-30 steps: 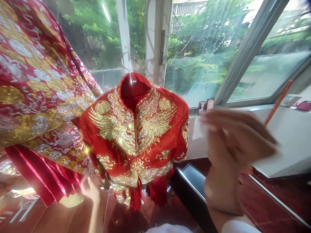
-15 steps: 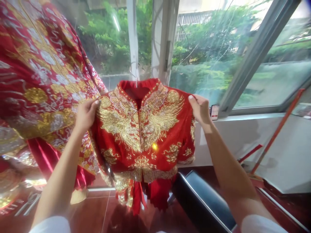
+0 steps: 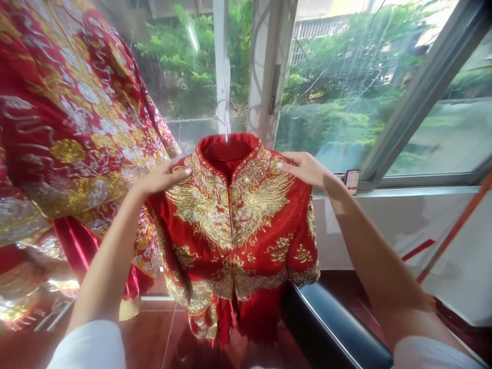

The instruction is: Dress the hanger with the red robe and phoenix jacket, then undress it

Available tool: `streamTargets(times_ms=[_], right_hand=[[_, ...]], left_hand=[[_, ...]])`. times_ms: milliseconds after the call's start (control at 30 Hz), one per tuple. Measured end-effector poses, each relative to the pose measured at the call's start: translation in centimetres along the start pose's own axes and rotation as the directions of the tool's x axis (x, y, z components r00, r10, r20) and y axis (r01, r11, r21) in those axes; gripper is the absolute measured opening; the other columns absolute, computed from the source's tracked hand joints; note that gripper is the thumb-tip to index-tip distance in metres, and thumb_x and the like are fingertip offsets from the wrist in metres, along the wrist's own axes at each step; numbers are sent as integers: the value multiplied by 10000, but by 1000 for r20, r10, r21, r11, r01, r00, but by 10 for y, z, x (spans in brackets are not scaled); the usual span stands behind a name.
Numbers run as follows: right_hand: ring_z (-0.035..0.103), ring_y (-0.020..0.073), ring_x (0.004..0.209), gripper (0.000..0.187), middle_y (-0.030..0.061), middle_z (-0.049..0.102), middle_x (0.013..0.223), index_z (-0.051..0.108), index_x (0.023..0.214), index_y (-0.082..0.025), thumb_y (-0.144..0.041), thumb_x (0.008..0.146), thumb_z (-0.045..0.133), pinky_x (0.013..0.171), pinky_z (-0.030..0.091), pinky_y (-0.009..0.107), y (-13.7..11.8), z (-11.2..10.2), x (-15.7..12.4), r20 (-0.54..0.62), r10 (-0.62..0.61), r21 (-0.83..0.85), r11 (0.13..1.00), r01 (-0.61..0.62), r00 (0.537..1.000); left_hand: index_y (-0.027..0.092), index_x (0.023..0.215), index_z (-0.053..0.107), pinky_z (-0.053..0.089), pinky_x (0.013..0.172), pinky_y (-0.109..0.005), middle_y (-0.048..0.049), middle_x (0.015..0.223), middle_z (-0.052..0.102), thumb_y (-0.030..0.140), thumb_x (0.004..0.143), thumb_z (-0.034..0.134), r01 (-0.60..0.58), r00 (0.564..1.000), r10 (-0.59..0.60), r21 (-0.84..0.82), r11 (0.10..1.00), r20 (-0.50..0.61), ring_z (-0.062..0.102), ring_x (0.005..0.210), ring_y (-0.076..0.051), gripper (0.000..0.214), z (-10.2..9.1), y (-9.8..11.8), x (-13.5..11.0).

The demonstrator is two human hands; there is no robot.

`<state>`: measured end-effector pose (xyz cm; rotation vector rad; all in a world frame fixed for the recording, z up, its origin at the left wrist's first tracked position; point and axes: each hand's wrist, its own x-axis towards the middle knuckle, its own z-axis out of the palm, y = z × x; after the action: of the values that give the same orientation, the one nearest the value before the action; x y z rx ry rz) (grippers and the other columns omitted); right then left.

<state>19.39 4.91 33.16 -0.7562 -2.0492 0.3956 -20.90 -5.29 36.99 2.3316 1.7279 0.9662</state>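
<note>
- where the two white sleeves (image 3: pixel 92 346) end at the lower left and lower right of the frame, bare forearms reach up toward the centre.
- at left of centre, the left hand (image 3: pixel 163 177) grips one shoulder of the garment, thumb laid across the front, the other fingers mostly hidden behind the cloth.
- at right of centre, the right hand (image 3: pixel 305 168) grips the opposite shoulder, thumb on the front, fingers bent over the top; how tightly either hand squeezes, i cannot tell.
- between them, mid-frame, the red mandarin-collared jacket (image 3: pixel 232 220) hangs upright, with gold wing embroidery across its chest and a metal hanger hook (image 3: pixel 223 122) rising from the collar.
- red cloth (image 3: pixel 261 312) shows below its hem.
- at lower right of centre, a black padded seat (image 3: pixel 342 323) with a shiny edge.
- filling the upper left, a red gown (image 3: pixel 84 113) embroidered in gold and silver, pleated red fabric (image 3: pixel 73 241) beneath it.
- reddish tiles (image 3: pixel 149 333) along the bottom.
- at the right edge, a slanting orange-red pole (image 3: pixel 457 225).
- right of centre, a phone (image 3: pixel 352 182) stands upright on the windowsill (image 3: pixel 415 192).
- across the top, sliding windows (image 3: pixel 330 118), with green foliage (image 3: pixel 346 66) outside.
</note>
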Motion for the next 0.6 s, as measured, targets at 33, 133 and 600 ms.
streamTargets(times_ms=[33,133,600], right_hand=[[622,180,724,528,42,699,796,725,886,-167,-662,766,585,689,486,310,-2,3,1,5,24,-29,999,-23,1000],[636,212,760,431,56,704,822,719,914,-165,-559,801,589,739,496,364,-9,23,-10,-245,18,-156,986,-58,969],[463,128,497,292,-37,520,623,375,1031,-239,-220,785,531,486,394,291,-90,193,-28,-467,371,537,840,-76,803]], left_hand=[[160,948,686,470,788,-324,-60,909,675,660,780,546,9,1000,-9,4,1000,27,586,824,-214,546,1,1,2],[163,843,647,462,746,-322,-59,847,645,685,794,499,60,996,-62,29,998,65,571,772,-204,544,3,0,2],[170,854,650,491,740,-326,-52,839,677,609,775,579,33,998,-23,-181,983,56,611,796,-222,451,16,-1,-1]])
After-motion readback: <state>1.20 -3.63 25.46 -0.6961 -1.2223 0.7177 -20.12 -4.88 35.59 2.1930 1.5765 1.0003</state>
